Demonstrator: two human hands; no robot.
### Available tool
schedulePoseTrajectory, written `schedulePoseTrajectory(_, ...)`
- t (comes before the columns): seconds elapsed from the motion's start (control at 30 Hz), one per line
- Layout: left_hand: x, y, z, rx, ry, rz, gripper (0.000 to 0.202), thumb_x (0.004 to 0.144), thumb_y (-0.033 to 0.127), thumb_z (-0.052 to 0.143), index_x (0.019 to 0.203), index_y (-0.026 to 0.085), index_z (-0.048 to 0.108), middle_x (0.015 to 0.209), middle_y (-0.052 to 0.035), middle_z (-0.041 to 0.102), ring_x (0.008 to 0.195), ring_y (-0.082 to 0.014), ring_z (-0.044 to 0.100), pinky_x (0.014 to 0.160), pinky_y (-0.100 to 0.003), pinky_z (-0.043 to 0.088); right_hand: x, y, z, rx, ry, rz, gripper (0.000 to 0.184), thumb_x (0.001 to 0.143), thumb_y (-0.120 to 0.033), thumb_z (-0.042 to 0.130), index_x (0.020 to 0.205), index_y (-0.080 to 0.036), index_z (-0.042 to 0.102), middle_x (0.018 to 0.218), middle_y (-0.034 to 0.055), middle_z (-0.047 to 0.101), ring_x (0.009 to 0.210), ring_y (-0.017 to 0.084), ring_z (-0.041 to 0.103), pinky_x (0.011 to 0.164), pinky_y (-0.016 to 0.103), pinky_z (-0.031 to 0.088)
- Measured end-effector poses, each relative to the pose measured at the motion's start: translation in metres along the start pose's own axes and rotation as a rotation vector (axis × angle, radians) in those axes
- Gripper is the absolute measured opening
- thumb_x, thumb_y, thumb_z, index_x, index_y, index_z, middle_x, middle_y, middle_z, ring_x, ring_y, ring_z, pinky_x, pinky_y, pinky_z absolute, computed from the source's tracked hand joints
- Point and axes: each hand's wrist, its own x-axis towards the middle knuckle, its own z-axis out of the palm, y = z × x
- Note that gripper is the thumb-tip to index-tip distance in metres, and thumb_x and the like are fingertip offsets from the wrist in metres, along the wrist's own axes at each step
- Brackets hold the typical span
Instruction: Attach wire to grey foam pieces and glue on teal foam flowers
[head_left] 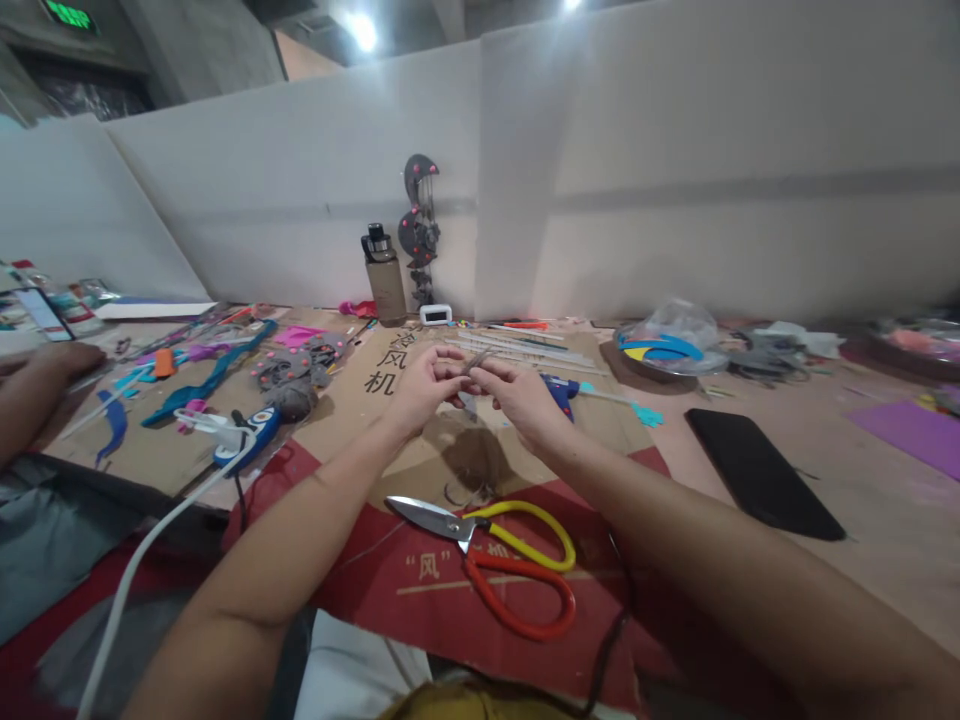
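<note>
My left hand (424,385) and my right hand (517,395) meet above a sheet of brown cardboard (352,420) printed with black characters. Both pinch a small grey piece (472,368) between their fingertips; a darker scrap hangs just below it. Scissors (495,545) with one yellow and one red handle lie closed on the red part of the cardboard, nearer to me than my hands. A blue and white glue gun (559,390) lies just behind my right hand.
A black phone (761,470) lies flat to the right. A second glue gun (244,435) with a white cable sits left, among foam cut-outs. A bottle (385,275) and a grey hanging ornament (420,230) stand at the white wall. Another person's arm (37,385) rests far left.
</note>
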Motion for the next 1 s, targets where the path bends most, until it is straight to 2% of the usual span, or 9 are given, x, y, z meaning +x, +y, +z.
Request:
schedulePoseTrajectory(0.13, -0.002, -0.001, 0.003, 0.034, -0.024, -0.006, 0.05, 0.067, 0.035, 0.079, 0.1, 0.017, 0.045, 0.074, -0.0024, 0.071, 0.067, -0.0167, 0.07, 0.041, -0.015, 0.038, 0.005, 0.006, 0.006, 0.103, 0.075, -0.04, 0.023, 0.071, -0.038, 0.067, 0.078, -0.017, 0.071, 0.079, 0.0018, 0.067, 0.074, 0.014, 0.056, 0.072, 0.028, 0.041)
schedulePoseTrajectory(0.27, -0.005, -0.001, 0.004, 0.055, -0.094, -0.085, 0.052, 0.066, 0.037, 0.08, 0.102, 0.018, 0.046, 0.076, -0.0036, 0.071, 0.066, -0.0163, 0.069, 0.038, -0.014, 0.033, 0.002, 0.011, 0.008, 0.156, 0.076, -0.047, 0.022, 0.073, -0.038, 0.067, 0.069, -0.017, 0.066, 0.067, -0.0007, 0.061, 0.064, 0.012, 0.051, 0.064, 0.027, 0.039)
schedulePoseTrajectory(0.37, -0.005, 0.004, -0.001, 0.044, -0.208, -0.177, 0.053, 0.067, 0.035, 0.08, 0.107, 0.017, 0.05, 0.089, -0.0071, 0.072, 0.074, -0.0157, 0.069, 0.041, -0.015, 0.036, -0.002, 0.014, 0.005, 0.098, 0.086, -0.065, 0.021, 0.074, -0.036, 0.067, 0.066, -0.017, 0.064, 0.066, -0.0013, 0.06, 0.065, 0.012, 0.052, 0.066, 0.026, 0.04)
schedulePoseTrajectory(0.43, -0.005, 0.008, -0.005, -0.043, -0.268, -0.224, 0.05, 0.071, 0.036, 0.078, 0.109, 0.016, 0.052, 0.102, -0.0109, 0.07, 0.083, -0.0166, 0.069, 0.046, -0.016, 0.042, -0.004, 0.016, 0.003, 0.035, 0.12, -0.076, 0.02, 0.074, -0.035, 0.066, 0.065, -0.017, 0.064, 0.068, -0.0008, 0.06, 0.069, 0.013, 0.053, 0.069, 0.027, 0.04)
schedulePoseTrajectory(0.5, -0.004, 0.01, -0.007, -0.159, -0.315, -0.252, 0.047, 0.074, 0.039, 0.075, 0.108, 0.015, 0.052, 0.107, -0.0124, 0.068, 0.087, -0.0172, 0.068, 0.054, -0.02, 0.049, -0.005, 0.02, 0.001, -0.034, 0.151, -0.082, 0.02, 0.074, -0.035, 0.066, 0.064, -0.018, 0.063, 0.067, -0.0004, 0.06, 0.07, 0.014, 0.053, 0.07, 0.027, 0.041)
schedulePoseTrajectory(0.6, -0.004, 0.007, -0.004, -0.248, -0.373, -0.275, 0.048, 0.074, 0.044, 0.075, 0.105, 0.014, 0.053, 0.094, -0.0089, 0.068, 0.079, -0.0155, 0.067, 0.062, -0.025, 0.053, -0.004, 0.028, -0.002, -0.148, 0.143, -0.105, 0.024, 0.074, -0.037, 0.065, 0.059, -0.019, 0.06, 0.063, -0.0004, 0.057, 0.068, 0.015, 0.052, 0.066, 0.028, 0.04)
schedulePoseTrajectory(0.77, -0.003, -0.005, 0.004, -0.17, -0.344, -0.254, 0.053, 0.067, 0.038, 0.081, 0.104, 0.013, 0.053, 0.076, -0.0008, 0.065, 0.059, -0.0079, 0.061, 0.054, -0.02, 0.046, -0.003, 0.036, -0.002, -0.158, 0.126, -0.114, 0.028, 0.076, -0.043, 0.06, 0.063, -0.018, 0.063, 0.064, 0.0002, 0.059, 0.067, 0.015, 0.052, 0.066, 0.028, 0.041)
schedulePoseTrajectory(0.9, 0.0, -0.011, 0.001, -0.166, -0.307, -0.25, 0.05, 0.066, 0.035, 0.082, 0.103, 0.013, 0.054, 0.071, 0.0007, 0.064, 0.053, -0.0053, 0.057, 0.049, -0.017, 0.04, -0.006, 0.032, -0.003, -0.126, 0.175, -0.145, 0.029, 0.078, -0.044, 0.059, 0.067, -0.018, 0.065, 0.069, 0.0003, 0.062, 0.07, 0.015, 0.054, 0.07, 0.029, 0.041)
schedulePoseTrajectory(1.0, 0.002, -0.014, -0.003, -0.143, -0.294, -0.259, 0.042, 0.068, 0.035, 0.08, 0.095, 0.012, 0.058, 0.07, 0.0002, 0.064, 0.052, -0.0042, 0.055, 0.046, -0.015, 0.038, -0.007, 0.031, -0.005, -0.163, 0.227, -0.168, 0.026, 0.077, -0.042, 0.06, 0.071, -0.018, 0.068, 0.075, 0.0015, 0.065, 0.075, 0.016, 0.055, 0.073, 0.029, 0.041)
